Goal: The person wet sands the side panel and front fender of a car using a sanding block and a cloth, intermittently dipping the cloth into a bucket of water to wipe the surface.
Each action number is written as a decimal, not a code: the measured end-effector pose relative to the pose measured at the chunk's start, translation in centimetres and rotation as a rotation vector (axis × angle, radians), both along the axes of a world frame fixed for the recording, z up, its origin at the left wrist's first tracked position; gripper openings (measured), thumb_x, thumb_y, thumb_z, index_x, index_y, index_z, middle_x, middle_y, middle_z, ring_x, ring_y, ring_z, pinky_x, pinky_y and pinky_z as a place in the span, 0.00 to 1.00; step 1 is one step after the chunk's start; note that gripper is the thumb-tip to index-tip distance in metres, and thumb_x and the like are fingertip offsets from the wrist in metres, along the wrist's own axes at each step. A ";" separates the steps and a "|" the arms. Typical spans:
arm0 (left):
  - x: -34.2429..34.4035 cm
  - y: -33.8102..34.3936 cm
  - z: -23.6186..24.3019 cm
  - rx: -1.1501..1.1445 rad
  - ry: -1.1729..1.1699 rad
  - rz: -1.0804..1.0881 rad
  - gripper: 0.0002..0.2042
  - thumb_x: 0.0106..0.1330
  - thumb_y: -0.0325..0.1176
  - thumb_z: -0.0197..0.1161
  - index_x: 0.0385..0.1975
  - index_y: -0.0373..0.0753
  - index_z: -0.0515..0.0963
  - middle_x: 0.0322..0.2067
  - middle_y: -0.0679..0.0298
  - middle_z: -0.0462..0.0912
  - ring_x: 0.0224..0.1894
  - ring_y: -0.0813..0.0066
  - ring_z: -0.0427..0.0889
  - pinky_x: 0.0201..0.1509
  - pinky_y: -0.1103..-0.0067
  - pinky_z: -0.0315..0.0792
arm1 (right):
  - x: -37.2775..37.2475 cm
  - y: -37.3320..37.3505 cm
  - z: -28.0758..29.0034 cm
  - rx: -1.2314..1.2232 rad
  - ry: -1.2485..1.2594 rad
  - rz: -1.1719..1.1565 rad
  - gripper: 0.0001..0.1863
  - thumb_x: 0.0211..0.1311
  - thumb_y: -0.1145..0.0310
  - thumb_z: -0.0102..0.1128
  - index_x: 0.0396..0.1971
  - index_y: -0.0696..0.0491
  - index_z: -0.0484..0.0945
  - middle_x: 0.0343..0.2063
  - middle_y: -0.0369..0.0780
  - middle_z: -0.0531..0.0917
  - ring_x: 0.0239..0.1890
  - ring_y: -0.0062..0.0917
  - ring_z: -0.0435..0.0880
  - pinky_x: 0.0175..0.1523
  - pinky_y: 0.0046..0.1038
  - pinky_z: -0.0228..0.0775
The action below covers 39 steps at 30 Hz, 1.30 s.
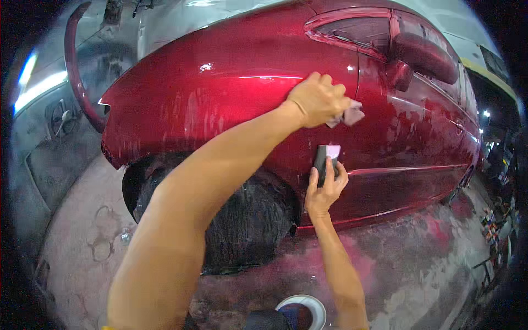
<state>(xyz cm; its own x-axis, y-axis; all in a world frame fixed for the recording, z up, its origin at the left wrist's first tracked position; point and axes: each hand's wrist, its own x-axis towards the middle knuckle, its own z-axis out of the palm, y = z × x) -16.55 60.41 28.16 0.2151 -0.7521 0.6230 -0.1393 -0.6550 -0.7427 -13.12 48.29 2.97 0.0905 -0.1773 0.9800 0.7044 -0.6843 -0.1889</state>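
A dark red car body [231, 99] fills the middle of the head view, its front fender streaked with pale wet marks. My left hand [319, 102] is closed round a crumpled pale pinkish cloth [353, 114], held against the fender near the door seam. Below it, my right hand [328, 184] grips a dark rectangular block [322, 157] with a whitish patch at its upper corner, which looks like a sanding block. The block lies against the panel behind the front wheel arch. My fingers hide part of the block, and the left hand covers part of the cloth.
A black-covered front wheel [242, 231] stands under the fender, partly behind my left arm. A white-rimmed bucket [316, 313] sits on the stained floor [407, 258] close to me. The side mirror [423, 58] juts out at upper right. A curved red trim piece [74, 66] stands far left.
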 end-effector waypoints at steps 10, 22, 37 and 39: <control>-4.8 9.5 1.8 -0.127 -0.116 -0.021 0.17 0.53 0.48 0.74 0.36 0.46 0.80 0.30 0.63 0.77 0.33 0.60 0.81 0.38 0.63 0.77 | -1.0 4.2 17.6 0.183 -0.060 -0.168 0.23 0.59 0.59 0.72 0.54 0.47 0.83 0.51 0.55 0.78 0.52 0.51 0.76 0.52 0.50 0.70; -10.8 18.0 -1.9 -0.201 -0.250 0.047 0.11 0.54 0.40 0.70 0.35 0.48 0.81 0.27 0.67 0.77 0.29 0.65 0.80 0.34 0.69 0.76 | -2.4 7.8 17.0 0.145 -0.165 -0.200 0.21 0.60 0.60 0.71 0.53 0.49 0.84 0.48 0.55 0.77 0.49 0.50 0.75 0.52 0.50 0.68; -15.6 28.6 -5.2 -0.586 -0.454 0.160 0.15 0.56 0.45 0.74 0.35 0.44 0.81 0.30 0.63 0.79 0.32 0.59 0.83 0.34 0.65 0.77 | -6.7 18.1 17.8 0.036 -0.214 -0.121 0.24 0.53 0.56 0.74 0.51 0.48 0.85 0.46 0.51 0.79 0.48 0.46 0.76 0.48 0.48 0.68; -15.8 29.8 -5.7 -0.579 -0.390 0.151 0.14 0.57 0.45 0.74 0.35 0.44 0.80 0.30 0.62 0.79 0.32 0.58 0.83 0.35 0.65 0.77 | -9.2 21.9 17.6 -0.198 -0.327 -0.034 0.24 0.50 0.58 0.75 0.50 0.46 0.84 0.49 0.49 0.79 0.49 0.45 0.77 0.47 0.47 0.68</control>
